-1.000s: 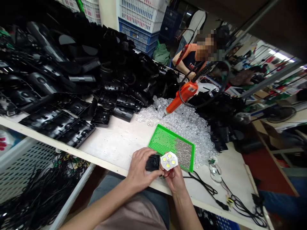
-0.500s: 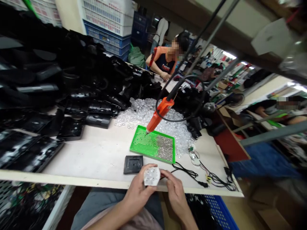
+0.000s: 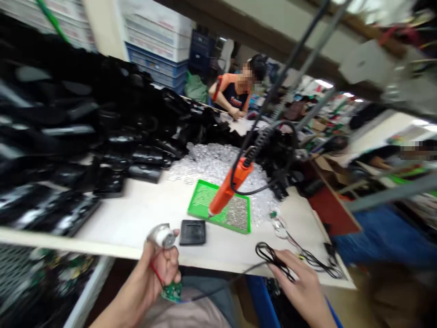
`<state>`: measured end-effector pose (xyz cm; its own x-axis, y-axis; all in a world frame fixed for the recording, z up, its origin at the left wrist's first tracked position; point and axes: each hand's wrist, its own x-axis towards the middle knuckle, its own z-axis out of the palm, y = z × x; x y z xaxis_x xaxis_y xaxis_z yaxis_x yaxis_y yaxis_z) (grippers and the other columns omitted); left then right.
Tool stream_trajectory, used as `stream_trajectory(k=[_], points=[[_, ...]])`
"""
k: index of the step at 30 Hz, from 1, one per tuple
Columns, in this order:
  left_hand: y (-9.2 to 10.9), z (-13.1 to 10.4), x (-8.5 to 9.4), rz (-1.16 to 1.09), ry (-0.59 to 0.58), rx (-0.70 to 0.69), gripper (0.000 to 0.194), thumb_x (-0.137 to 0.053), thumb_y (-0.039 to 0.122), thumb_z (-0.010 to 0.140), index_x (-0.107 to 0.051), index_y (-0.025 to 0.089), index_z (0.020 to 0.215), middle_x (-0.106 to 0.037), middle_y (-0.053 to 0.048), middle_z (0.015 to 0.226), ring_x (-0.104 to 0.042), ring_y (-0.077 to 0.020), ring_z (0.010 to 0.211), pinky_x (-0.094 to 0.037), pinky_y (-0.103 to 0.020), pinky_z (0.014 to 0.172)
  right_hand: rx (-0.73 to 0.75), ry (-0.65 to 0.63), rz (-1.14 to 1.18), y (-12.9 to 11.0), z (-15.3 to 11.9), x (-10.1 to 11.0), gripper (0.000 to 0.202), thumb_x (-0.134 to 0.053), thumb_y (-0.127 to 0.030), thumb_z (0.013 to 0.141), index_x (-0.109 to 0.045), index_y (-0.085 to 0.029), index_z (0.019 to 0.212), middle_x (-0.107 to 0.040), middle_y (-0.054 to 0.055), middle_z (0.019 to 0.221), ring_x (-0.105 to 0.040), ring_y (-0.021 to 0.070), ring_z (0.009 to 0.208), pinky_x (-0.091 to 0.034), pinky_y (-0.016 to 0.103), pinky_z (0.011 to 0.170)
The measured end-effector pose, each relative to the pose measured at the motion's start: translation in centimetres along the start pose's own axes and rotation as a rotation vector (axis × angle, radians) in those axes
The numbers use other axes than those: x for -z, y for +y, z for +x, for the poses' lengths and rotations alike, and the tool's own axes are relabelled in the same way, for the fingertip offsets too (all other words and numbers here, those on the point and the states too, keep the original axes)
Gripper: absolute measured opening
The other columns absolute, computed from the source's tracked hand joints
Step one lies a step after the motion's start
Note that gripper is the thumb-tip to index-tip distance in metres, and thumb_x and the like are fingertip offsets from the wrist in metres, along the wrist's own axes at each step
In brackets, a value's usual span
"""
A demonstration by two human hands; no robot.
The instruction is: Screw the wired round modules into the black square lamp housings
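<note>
At the left front, my left hand [image 3: 150,269] is closed around a whitish, rounded lamp-like piece [image 3: 164,235] with a clear face. A red wire leads from it to a small green circuit board [image 3: 171,291] hanging under my fingers. From the board a dark cable runs across to the right. My right hand [image 3: 300,280] grips a coiled black cable [image 3: 269,255] between thumb and fingers near the table's front edge. A square black plastic part [image 3: 193,232] lies flat on the table, just right of my left hand. Motion blurs the held pieces.
An orange electric screwdriver [image 3: 230,189] hangs over a green tray [image 3: 194,213] of small screws. Behind lie a heap of clear plastic pieces [image 3: 215,155] and piled black housings [image 3: 145,172]. Another wired board [image 3: 273,214] rests at right. A co-worker [image 3: 235,93] sits across.
My hands have moved apart: the left carries the whitish piece leftward, now with its board hanging, while the right has moved right and holds the coiled cable off the table.
</note>
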<state>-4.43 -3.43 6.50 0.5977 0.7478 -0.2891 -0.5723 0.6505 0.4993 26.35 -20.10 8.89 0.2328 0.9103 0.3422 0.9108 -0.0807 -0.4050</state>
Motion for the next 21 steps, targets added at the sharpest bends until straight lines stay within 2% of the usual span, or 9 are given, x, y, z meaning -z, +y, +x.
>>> stream_trajectory(k=[2,3,5,7,10,13,16,18,21], points=[[3.1,-1.9,1.9,-0.051,0.191,-0.079,0.052,-0.060,0.058,0.083,-0.062,0.016,0.113,-0.057,0.002,0.066,-0.047,-0.0071,0.042,-0.053,-0.025,0.047,0.094,-0.083,0.301,-2.0,1.3,-0.1,0.019,-0.069,-0.036,0.079,-0.075,-0.026,0.093,-0.074,0.006,0.078,-0.070,0.0218,0.069,-0.058,0.029,0.063],[4.5,-2.9,2.9,-0.084,0.296,-0.121,0.051,-0.055,0.057,0.087,-0.061,0.014,0.113,-0.058,0.001,0.067,-0.050,-0.0083,0.044,-0.054,-0.026,0.048,0.105,-0.154,0.447,-3.4,2.2,-1.1,0.019,-0.073,-0.039,0.074,-0.077,-0.027,0.089,-0.074,0.006,0.072,-0.069,0.0218,0.062,-0.057,0.029,0.059],[7.1,-5.2,5.2,-0.163,0.495,-0.218,0.054,-0.040,0.055,0.094,-0.057,0.011,0.119,-0.064,-0.005,0.077,-0.062,-0.0144,0.058,-0.059,-0.031,0.057,0.057,-0.347,0.700,-7.2,4.2,-4.7,0.023,-0.077,-0.041,0.069,-0.078,-0.027,0.086,-0.073,0.005,0.065,-0.067,0.0220,0.056,-0.056,0.030,0.056],[8.8,-7.7,7.5,-0.250,0.643,-0.327,0.065,-0.030,0.059,0.095,-0.049,0.007,0.129,-0.067,-0.014,0.094,-0.068,-0.0228,0.080,-0.061,-0.039,0.068,-0.037,-0.565,0.880,-12.8,5.6,-9.5,0.026,-0.075,-0.039,0.071,-0.078,-0.025,0.093,-0.073,0.005,0.067,-0.067,0.0220,0.059,-0.056,0.031,0.058],[9.6,-11.2,9.9,-0.369,0.730,-0.405,0.075,-0.027,0.063,0.093,-0.034,0.002,0.137,-0.065,-0.022,0.105,-0.068,-0.0283,0.096,-0.060,-0.045,0.074,-0.071,-0.843,1.085,-22.2,5.5,-16.2,0.035,-0.060,-0.034,0.084,-0.069,-0.023,0.116,-0.075,0.006,0.089,-0.070,0.0231,0.077,-0.058,0.034,0.070],[9.4,-14.1,10.9,-0.366,0.765,-0.362,0.053,-0.036,0.049,0.098,-0.043,0.004,0.126,-0.068,-0.018,0.096,-0.071,-0.0236,0.084,-0.060,-0.039,0.070,0.201,-1.038,1.112,-28.7,3.6,-20.3,0.047,-0.054,-0.020,0.083,-0.058,-0.023,0.130,-0.068,0.008,0.119,-0.064,0.0255,0.107,-0.049,0.042,0.096],[9.8,-15.9,11.8,-0.234,0.918,-0.365,0.018,-0.044,0.024,0.098,-0.054,0.010,0.103,-0.070,-0.008,0.083,-0.066,-0.0123,0.058,-0.059,-0.027,0.056,0.348,-1.186,1.005,-29.9,1.8,-22.1,0.061,-0.058,-0.019,0.079,-0.048,-0.021,0.139,-0.059,0.013,0.133,-0.054,0.0301,0.123,-0.039,0.049,0.106],[10.8,-16.4,12.7,-0.159,0.988,-0.362,0.010,-0.047,0.014,0.095,-0.056,0.011,0.095,-0.070,-0.004,0.078,-0.058,-0.0069,0.046,-0.053,-0.020,0.045,0.331,-1.244,0.943,-28.5,1.2,-22.4,0.065,-0.061,-0.022,0.079,-0.044,-0.023,0.142,-0.055,0.013,0.137,-0.052,0.0309,0.126,-0.038,0.050,0.107],[13.2,-15.6,14.0,-0.100,0.985,-0.330,0.011,-0.050,0.009,0.091,-0.059,0.009,0.097,-0.070,-0.004,0.076,-0.051,-0.0051,0.039,-0.044,-0.016,0.036,0.258,-1.273,0.929,-25.1,1.7,-22.4,0.056,-0.057,-0.026,0.084,-0.048,-0.027,0.139,-0.064,0.011,0.127,-0.062,0.0275,0.113,-0.046,0.047,0.100]])
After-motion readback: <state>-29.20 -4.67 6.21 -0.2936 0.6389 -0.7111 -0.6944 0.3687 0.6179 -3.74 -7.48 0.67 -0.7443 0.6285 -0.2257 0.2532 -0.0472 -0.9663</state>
